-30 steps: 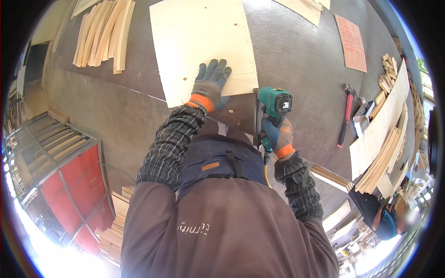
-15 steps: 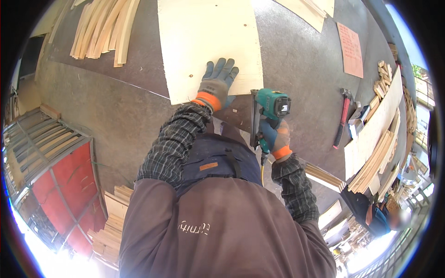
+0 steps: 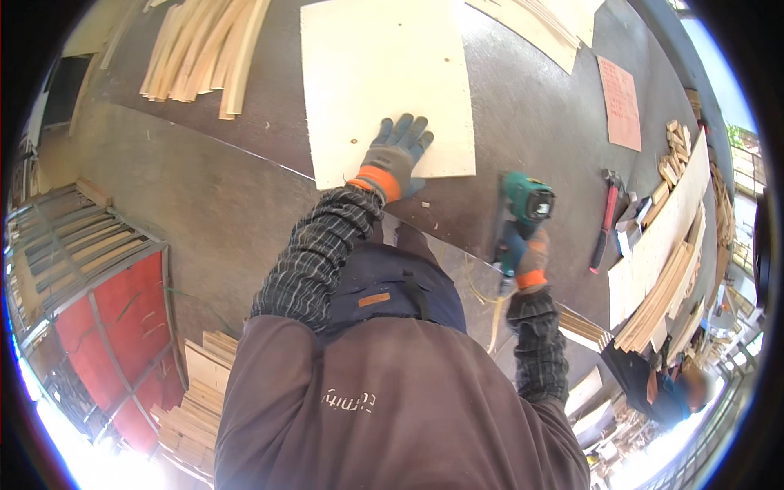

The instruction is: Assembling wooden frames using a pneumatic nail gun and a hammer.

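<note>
Dark and broad, our workbench (image 3: 245,204) fills the upper view, its near edge bending across in front of our body. On it lies a pale plywood sheet (image 3: 384,73), its lower edge close to that near edge and its top cut off by the picture's rim. Bare bench stretches to the left of the sheet and between the sheet and the tools on the right.

Our left hand (image 3: 396,155), in a grey and blue glove with an orange cuff, rests flat on the sheet's lower edge, fingers spread apart, the plaid sleeve reaching forward. Our right hand (image 3: 523,257), gloved the same way, is wrapped tight around the grip of a green power tool (image 3: 523,208) just right of the sheet's lower corner, near the bench edge. We cannot make out the tool's working end.

Farther right lie a red-handled hammer (image 3: 606,220) and stacked wood strips (image 3: 661,269). More strips (image 3: 204,49) sit at upper left, a pink paper (image 3: 621,102) at upper right. Another person (image 3: 661,384) shows at lower right, small and blurred.
</note>
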Tool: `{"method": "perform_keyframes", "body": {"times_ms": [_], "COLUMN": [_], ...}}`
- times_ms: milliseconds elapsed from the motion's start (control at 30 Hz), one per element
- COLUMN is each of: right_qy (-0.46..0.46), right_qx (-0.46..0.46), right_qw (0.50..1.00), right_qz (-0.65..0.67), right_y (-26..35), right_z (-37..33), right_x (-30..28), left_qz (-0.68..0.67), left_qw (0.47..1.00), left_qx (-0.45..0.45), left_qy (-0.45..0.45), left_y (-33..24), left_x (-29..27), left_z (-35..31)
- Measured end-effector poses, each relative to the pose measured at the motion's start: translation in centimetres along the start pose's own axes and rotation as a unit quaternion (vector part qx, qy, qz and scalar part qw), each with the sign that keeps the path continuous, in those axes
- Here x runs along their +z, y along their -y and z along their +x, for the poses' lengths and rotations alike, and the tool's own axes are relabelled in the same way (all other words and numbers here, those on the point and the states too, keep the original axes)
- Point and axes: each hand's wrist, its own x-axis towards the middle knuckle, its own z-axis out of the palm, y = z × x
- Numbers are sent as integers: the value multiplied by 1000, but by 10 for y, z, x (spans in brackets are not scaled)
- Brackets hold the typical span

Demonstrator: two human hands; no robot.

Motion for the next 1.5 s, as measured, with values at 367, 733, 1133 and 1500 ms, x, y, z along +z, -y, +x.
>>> {"method": "perform_keyframes", "body": {"times_ms": [367,733,1133,1500], "right_qy": [-104,15,183,27], "right_qx": [86,-62,-162,-501], "right_qw": [881,982,966,851], "right_qz": [-454,-177,84,-158], "right_y": [-45,45,60,327], "right_z": [86,108,82,125], "right_x": [-80,119,76,278], "left_qz": [-162,-622,-708,-877], "left_qw": [855,651,624,430], "left_qx": [-434,-406,-280,-25], "left_qy": [-233,-159,-175,-211], "left_y": [106,107,56,223], "left_x": [35,43,-56,-133], "left_z": [-125,-98,-159,-86]}}
